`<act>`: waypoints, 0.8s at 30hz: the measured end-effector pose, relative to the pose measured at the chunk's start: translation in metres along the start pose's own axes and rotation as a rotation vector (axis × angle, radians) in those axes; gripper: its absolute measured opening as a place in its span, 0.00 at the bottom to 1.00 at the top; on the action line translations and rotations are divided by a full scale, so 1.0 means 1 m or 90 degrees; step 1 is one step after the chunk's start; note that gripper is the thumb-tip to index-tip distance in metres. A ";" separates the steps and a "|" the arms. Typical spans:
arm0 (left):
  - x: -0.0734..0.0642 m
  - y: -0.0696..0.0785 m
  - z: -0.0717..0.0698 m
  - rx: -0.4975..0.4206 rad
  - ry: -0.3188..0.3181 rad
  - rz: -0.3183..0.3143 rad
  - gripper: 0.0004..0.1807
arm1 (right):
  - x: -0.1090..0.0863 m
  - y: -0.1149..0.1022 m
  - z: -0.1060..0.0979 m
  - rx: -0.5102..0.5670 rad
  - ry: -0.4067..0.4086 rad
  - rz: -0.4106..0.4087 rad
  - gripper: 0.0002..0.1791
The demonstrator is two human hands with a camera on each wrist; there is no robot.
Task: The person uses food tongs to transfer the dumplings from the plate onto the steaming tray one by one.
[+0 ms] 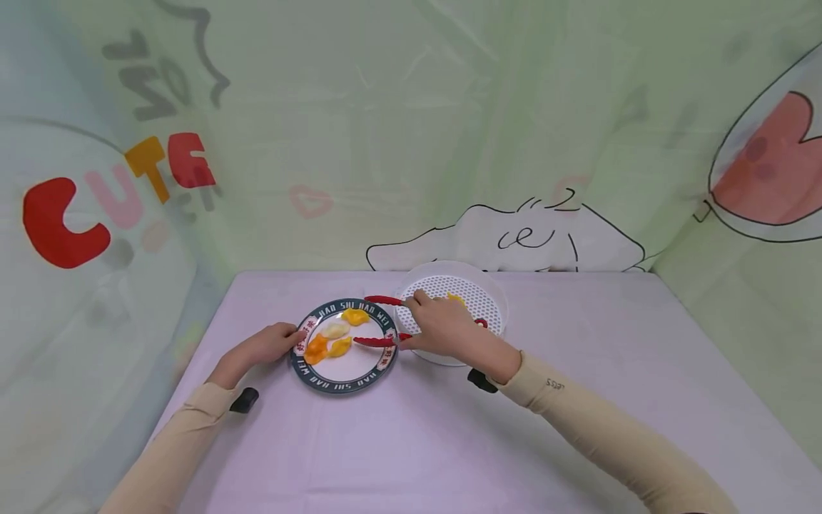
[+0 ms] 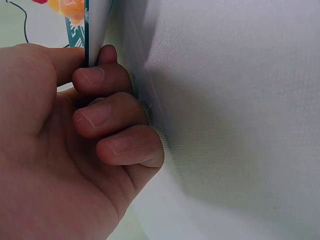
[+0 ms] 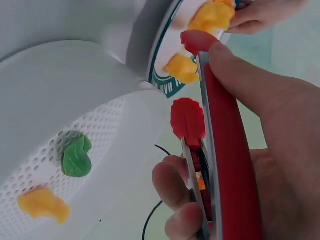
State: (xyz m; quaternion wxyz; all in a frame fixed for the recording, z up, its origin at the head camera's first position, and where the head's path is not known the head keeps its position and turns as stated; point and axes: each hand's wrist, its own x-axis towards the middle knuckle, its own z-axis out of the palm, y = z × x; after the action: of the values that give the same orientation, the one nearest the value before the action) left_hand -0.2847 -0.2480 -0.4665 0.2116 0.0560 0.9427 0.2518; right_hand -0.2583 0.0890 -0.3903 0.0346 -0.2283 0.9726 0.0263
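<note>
My left hand [image 1: 272, 343] grips the left rim of a round plate [image 1: 343, 387] with a dark green lettered border. In the left wrist view the thumb lies on one face of the plate and the fingers curl behind the other. Several toy dumplings lie on the plate, among them an orange one [image 1: 316, 349], a pale one [image 1: 335, 330] and a yellow one [image 1: 355, 317]. My right hand [image 1: 446, 325] holds red-tipped tongs [image 3: 232, 160] whose tips are spread, with nothing between them. These tips reach over the plate's right side.
Right of the plate, partly behind my right hand, stands a white perforated basket [image 1: 497, 285]. Inside lie a green dumpling [image 3: 76, 156] and a yellow one [image 3: 43, 205]. A pale cloth covers the table [image 1: 578, 385]; printed curtains [image 1: 334, 143] hang behind and at both sides.
</note>
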 end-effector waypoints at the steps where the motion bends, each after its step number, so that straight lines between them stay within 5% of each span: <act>1: 0.000 0.000 0.000 0.001 0.001 0.000 0.31 | 0.003 -0.001 0.001 -0.008 0.000 -0.003 0.46; 11: 0.001 0.001 0.000 0.005 0.002 -0.003 0.31 | 0.022 -0.011 0.010 0.004 0.012 0.003 0.33; 24: -0.001 0.002 0.002 0.003 0.002 -0.005 0.30 | 0.015 -0.013 0.014 0.034 0.025 0.015 0.29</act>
State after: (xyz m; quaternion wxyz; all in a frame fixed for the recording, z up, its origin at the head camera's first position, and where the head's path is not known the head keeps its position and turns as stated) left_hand -0.2833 -0.2457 -0.4671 0.2110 0.0525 0.9439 0.2486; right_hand -0.2648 0.0717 -0.4057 0.0210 -0.2162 0.9761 -0.0037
